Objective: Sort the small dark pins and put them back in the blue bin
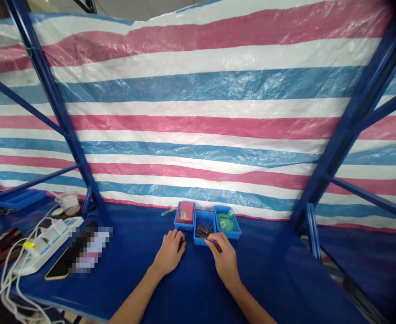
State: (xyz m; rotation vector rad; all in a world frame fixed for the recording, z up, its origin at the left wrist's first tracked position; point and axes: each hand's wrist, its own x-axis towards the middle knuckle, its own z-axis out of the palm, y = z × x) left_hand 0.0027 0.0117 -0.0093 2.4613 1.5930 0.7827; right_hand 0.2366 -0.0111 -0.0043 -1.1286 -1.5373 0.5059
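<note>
My left hand [169, 253] rests palm down on the blue tabletop, just in front of the left blue bin [175, 225]. Its fingers are loosely bent, with a gap beside the thumb; nothing shows in it. At the front edge of the middle blue bin [200, 242], my right hand [224, 258] is closed in a pinch of thumb and forefinger. Whatever sits between those fingertips is too small to make out. Small dark metal pieces [203, 229] lie in the middle bin. The left bin holds a red packet [185, 211], and the right blue bin [233, 235] holds green plastic pieces [225, 222].
A thin clear tube [168, 212] lies behind my left hand. On the left are a white power strip [38, 252] with tangled cables, a phone [58, 267] and a plastic cup [70, 202]. Blue metal posts [336, 139] and a striped sheet [198, 108] bound the table.
</note>
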